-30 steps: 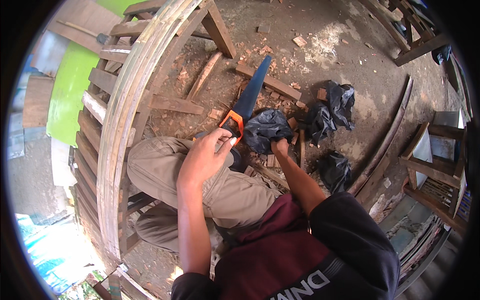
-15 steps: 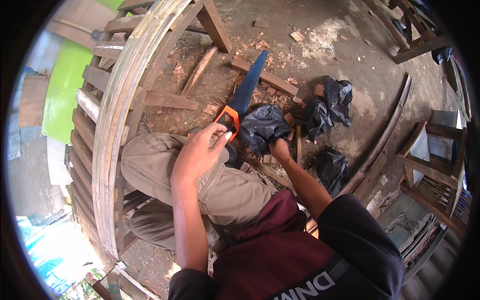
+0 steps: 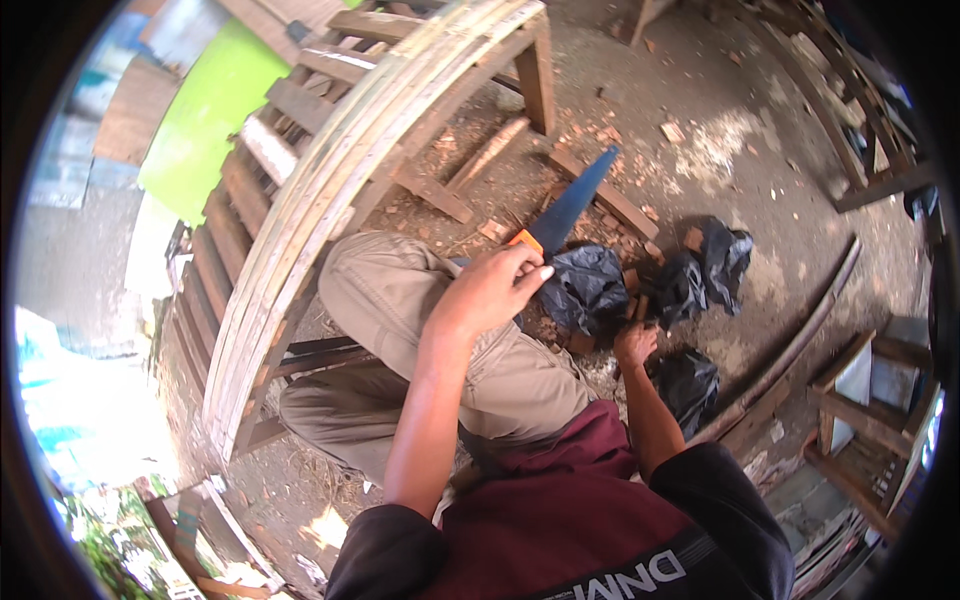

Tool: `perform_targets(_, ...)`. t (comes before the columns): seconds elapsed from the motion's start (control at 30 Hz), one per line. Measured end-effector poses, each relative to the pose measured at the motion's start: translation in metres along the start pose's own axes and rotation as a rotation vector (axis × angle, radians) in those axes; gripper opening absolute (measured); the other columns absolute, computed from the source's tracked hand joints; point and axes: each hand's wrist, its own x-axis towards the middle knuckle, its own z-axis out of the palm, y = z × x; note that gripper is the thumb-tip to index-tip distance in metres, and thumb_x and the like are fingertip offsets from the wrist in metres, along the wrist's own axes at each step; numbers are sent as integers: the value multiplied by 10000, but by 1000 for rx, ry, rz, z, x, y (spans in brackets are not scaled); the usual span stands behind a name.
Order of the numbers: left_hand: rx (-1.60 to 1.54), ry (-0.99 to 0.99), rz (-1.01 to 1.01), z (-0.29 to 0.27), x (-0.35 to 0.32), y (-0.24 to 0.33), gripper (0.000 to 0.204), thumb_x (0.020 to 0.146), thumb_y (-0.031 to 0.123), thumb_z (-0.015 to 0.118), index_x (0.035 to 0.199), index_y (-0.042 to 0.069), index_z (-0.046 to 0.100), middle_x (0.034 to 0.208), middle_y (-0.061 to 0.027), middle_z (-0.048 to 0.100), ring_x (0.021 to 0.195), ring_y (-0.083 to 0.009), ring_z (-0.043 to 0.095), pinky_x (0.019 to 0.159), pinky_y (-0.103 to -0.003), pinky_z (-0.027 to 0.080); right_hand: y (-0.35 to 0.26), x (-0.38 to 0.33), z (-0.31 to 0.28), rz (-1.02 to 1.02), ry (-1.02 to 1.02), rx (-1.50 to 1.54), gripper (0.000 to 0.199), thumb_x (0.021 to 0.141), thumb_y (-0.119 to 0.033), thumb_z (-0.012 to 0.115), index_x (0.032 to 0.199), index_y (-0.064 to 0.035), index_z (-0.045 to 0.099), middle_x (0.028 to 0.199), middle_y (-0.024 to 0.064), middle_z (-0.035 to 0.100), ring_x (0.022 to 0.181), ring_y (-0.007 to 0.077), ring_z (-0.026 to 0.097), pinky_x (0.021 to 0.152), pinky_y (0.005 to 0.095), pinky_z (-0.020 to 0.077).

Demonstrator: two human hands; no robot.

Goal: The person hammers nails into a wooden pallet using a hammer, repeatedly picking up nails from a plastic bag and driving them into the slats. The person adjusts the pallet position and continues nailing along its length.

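Observation:
My left hand (image 3: 490, 288) is raised over my bent knee, its fingers curled in toward the thumb. Anything inside that grip is too small or hidden to make out. Just beyond it a handsaw (image 3: 574, 208) with a dark blue blade and orange handle lies on the ground; the hand covers part of the handle. Lower and to the right, my right hand (image 3: 636, 345) is down near the ground, its fingers closed at a short wooden stick (image 3: 642, 308). A crumpled black plastic bag (image 3: 585, 288) lies between the saw and this hand.
More black plastic bags (image 3: 724, 262) lie to the right. A wooden slatted frame (image 3: 330, 190) stands close on the left. Wood offcuts (image 3: 605, 195) and chips litter the dirt floor. A long curved strip (image 3: 800, 335) and a small wooden stand (image 3: 870, 410) are at right.
The head view has turned, so the scene sits further right and lower. My right hand has moved from the bag's lower edge to the stick. My left hand keeps its curled pose.

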Motion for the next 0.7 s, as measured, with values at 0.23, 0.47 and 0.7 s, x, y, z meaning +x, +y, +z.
perform_targets(0.23,10,86,178,-2,-6,-3,238,980,232,674,1034,1,663,920,-165,733,881,-295,732,774,-390,559,-2,12,8,-42,-155,-124,556,933,-300,580,1434,-69,516,1388,340,501,1293,476,502,1040,612,400)
perform_targets(0.47,-80,623,422,-104,40,15,230,984,227,660,1089,25,687,1105,-168,705,1071,-317,664,963,-413,489,56,48,52,-308,29,-42,551,888,-220,637,1308,58,414,1205,358,572,1111,510,587,996,555,443)
perform_targets(0.7,524,1044,-456,-214,82,-136,754,993,566,515,1401,-67,486,1422,-285,504,1357,-404,458,1209,-508,264,-14,19,-57,-186,29,337,349,1017,-261,563,1151,56,507,1067,303,588,976,457,601,881,530,461)
